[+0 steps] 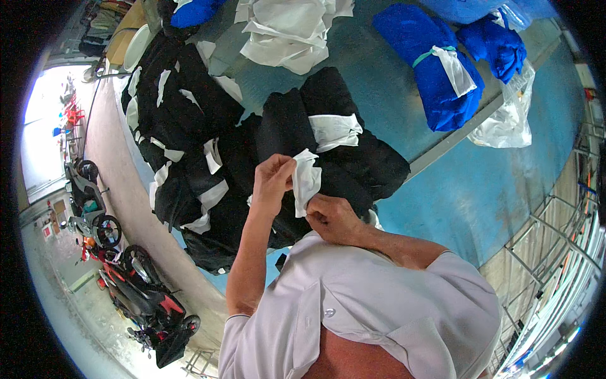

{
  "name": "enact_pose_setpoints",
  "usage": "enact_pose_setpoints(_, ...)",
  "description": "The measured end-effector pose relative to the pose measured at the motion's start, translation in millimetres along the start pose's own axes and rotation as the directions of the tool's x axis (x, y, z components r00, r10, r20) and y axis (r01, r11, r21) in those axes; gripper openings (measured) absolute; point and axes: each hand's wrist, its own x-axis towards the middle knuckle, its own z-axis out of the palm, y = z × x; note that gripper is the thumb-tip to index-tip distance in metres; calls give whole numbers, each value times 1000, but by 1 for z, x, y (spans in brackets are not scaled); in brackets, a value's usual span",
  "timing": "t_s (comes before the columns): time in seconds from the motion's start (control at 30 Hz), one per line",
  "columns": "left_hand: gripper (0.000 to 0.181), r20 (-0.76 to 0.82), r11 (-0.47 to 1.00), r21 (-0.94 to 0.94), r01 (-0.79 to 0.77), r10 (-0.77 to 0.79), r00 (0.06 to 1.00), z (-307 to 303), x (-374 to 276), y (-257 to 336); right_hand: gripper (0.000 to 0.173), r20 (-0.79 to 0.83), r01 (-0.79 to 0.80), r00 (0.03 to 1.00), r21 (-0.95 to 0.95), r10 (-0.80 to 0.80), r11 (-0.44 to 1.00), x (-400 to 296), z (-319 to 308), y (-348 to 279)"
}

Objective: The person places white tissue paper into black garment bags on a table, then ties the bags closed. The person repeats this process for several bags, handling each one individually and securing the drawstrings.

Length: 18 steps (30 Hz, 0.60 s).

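Observation:
My left hand (pixel 274 182) pinches the upper left side of a creased white paper slip (pixel 307 177), while my right hand (pixel 331 218) has hold of its lower right end. Under and beyond my hands lie rolled bundles of black fabric (pixel 284 121), one with a white paper (pixel 335 131) across it. To the left spreads a large heap of black fabric (pixel 182 113) with several white slips tucked among its folds.
A stack of white papers (pixel 289 35) lies at the far side of the blue table (pixel 435 203). Right of it are a tied blue fabric bundle (pixel 435 71), a smaller one (pixel 497 47) and a clear plastic bag (pixel 511 113). Motorcycles (pixel 142 293) stand left; metal racks (pixel 544 237) stand right.

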Motion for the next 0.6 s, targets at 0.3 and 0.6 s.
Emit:
enact_pose_setpoints(0.3, 15, 71, 874, -478, 88, -61, 996, -7, -3, -24, 8, 67, -234, 971, 44, 231, 971, -7, -7, 7)
enact_pose_setpoints(0.6, 14, 103, 874, -469, 130, -92, 990, -12, 3, -30, 27, -171, -385, 907, 30, 384, 923, 20, -49, 11)
